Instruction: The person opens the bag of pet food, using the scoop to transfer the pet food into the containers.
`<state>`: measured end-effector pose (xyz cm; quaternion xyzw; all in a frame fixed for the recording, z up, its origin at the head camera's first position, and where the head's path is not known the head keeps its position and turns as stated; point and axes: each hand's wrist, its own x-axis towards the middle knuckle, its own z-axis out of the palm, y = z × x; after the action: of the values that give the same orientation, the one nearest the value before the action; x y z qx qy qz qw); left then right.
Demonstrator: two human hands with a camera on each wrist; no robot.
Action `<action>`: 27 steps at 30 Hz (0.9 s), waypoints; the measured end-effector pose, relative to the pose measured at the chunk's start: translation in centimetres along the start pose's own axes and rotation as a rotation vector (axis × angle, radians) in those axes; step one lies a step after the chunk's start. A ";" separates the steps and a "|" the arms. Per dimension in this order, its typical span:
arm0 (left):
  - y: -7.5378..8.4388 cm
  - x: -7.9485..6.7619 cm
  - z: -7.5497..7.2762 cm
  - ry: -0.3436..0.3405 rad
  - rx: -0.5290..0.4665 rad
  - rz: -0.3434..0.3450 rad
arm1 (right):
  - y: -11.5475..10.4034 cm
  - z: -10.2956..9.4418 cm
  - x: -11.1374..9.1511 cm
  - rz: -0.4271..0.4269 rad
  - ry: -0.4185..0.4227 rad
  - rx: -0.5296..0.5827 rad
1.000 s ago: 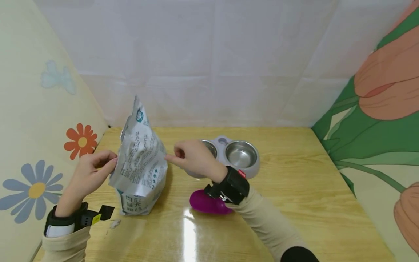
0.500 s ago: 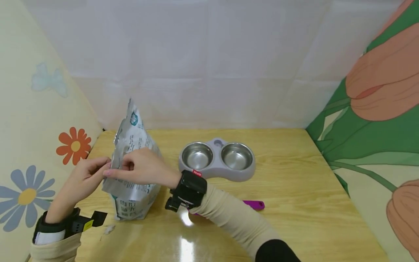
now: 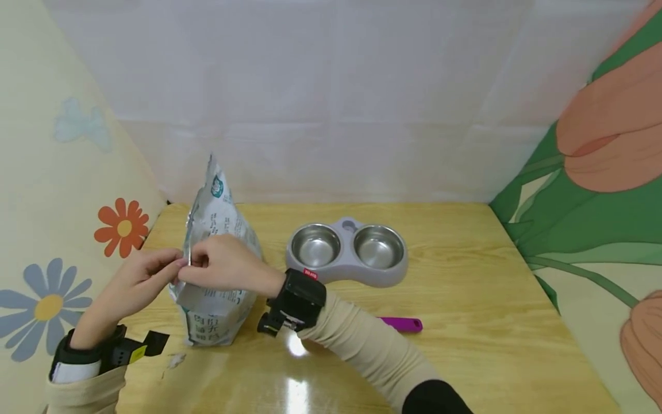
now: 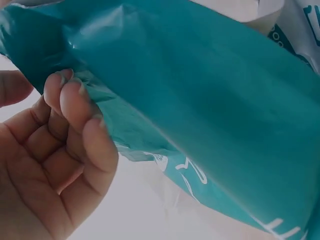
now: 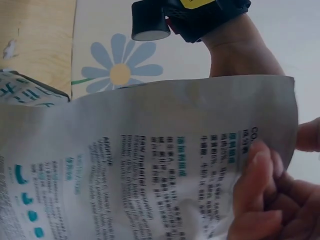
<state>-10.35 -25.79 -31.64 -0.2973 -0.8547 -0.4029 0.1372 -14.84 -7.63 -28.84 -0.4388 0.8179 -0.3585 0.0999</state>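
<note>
A silver-grey pet food bag [image 3: 222, 215] with printed text stands on the left of the table, its peaked top upright. My left hand [image 3: 137, 282] pinches the bag's left edge. Right beside it, my right hand [image 3: 224, 261] pinches the same edge, reaching across the bag's front and covering part of it. In the left wrist view, curled fingers [image 4: 75, 102] lie against the bag's teal side [image 4: 200, 90]. The right wrist view has fingertips [image 5: 257, 170] on the printed side [image 5: 150, 115], near the edge. Whether the bag's mouth is open I cannot tell.
A grey double pet bowl [image 3: 343, 270] with two steel dishes stands behind my right wrist. A purple handle [image 3: 405, 325] shows beyond my right forearm, which hides the rest of it. Painted walls border the table [image 3: 465, 299] at left and right.
My right hand has moved left from the bag's right side, across its front, to the edge beside my left hand. The bowls are uncovered; my forearm now covers most of the purple scoop.
</note>
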 end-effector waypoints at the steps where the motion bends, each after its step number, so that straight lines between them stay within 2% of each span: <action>1: 0.0 0.1 0.0 -0.015 -0.001 0.000 | -0.2 -0.1 0.1 0.020 -0.005 -0.015; 7: 0.4 0.7 -0.6 -0.077 -0.014 -0.023 | -1.2 -0.6 0.7 0.102 -0.027 -0.157; 11: 0.6 0.9 -0.9 -0.102 -0.042 -0.053 | -1.4 -0.6 0.8 0.113 -0.025 -0.169; 15: 0.7 1.0 -1.0 -0.102 -0.043 -0.048 | -1.4 -0.5 0.8 0.089 -0.005 -0.172; 19: 0.9 1.1 -1.1 -0.103 0.028 -0.026 | -1.4 -0.5 0.8 0.064 -0.001 -0.208; 27: 1.8 1.9 -1.3 -0.121 0.241 0.004 | -1.4 -0.8 0.7 0.065 -0.008 -0.252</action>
<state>-10.71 -25.13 -28.79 -0.3040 -0.9031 -0.2783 0.1207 -14.69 -8.27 -27.19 -0.4227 0.8698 -0.2477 0.0585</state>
